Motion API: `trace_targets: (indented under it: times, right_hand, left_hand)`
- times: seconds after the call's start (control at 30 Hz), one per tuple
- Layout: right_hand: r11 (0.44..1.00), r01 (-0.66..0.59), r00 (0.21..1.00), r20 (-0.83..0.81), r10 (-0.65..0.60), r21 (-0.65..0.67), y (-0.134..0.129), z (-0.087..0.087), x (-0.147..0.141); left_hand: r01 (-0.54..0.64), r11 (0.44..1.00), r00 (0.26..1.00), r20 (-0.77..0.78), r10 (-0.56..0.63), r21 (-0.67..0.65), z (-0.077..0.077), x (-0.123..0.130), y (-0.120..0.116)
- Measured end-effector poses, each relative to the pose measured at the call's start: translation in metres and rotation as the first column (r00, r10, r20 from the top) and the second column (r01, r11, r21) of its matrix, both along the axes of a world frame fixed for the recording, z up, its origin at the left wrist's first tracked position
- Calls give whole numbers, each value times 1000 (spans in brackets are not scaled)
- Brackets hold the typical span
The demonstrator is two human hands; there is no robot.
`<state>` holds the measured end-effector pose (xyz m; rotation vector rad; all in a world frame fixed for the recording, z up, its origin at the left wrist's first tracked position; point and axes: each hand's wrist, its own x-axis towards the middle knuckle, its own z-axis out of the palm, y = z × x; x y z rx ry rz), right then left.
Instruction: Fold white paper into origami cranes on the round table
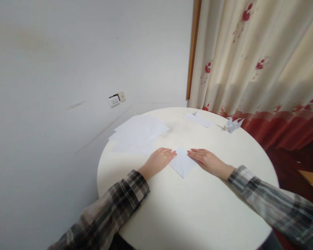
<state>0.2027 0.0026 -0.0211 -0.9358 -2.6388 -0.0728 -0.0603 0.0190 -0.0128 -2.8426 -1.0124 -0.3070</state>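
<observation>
A folded piece of white paper [183, 164], roughly kite-shaped with a crease down its middle, lies on the round white table [172, 215] in front of me. My left hand [160, 159] rests at its left edge, fingers stretched out flat and the tips touching the paper. On the opposite edge my right hand [207, 160] lies in the same way, with straight fingers pointing inward. Both thumbs are hard to make out. Plaid sleeves cover my forearms.
Loose white paper sheets [139, 130] overlap at the table's back left. A folded paper crane [232, 125] stands at the back right. Near the far edge, a smaller paper figure [197, 113] sits by a paper strip [198, 120]. Wall and curtain [250, 69] stand behind.
</observation>
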Motion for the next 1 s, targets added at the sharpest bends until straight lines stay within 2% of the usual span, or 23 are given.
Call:
trace_targets:
  times: [0.23,0.37,0.47,0.6,0.83,1.0]
  right_hand:
    - [992,-2,997,72,-7,127,-3,0,4]
    - [984,-19,999,42,11,178,-3,-4,9]
    - [980,-15,1000,8,13,198,-4,-4,9]
    - [977,21,999,-41,-12,213,-7,-1,6]
    - [979,60,997,-59,-50,194,-13,5,3]
    - [989,-40,995,-88,53,145,-12,6,1]
  left_hand:
    - [5,991,1000,-30,-1,133,-5,-5,-4]
    - [71,973,996,-66,-58,219,-5,-4,-5]
    - [59,965,997,-65,-44,254,-1,-3,-8]
    - [13,966,1000,-28,-6,260,-3,-4,-10]
    - [40,976,994,88,-60,214,-13,-5,-7]
    - [16,989,991,128,-34,144,-15,-6,-6]
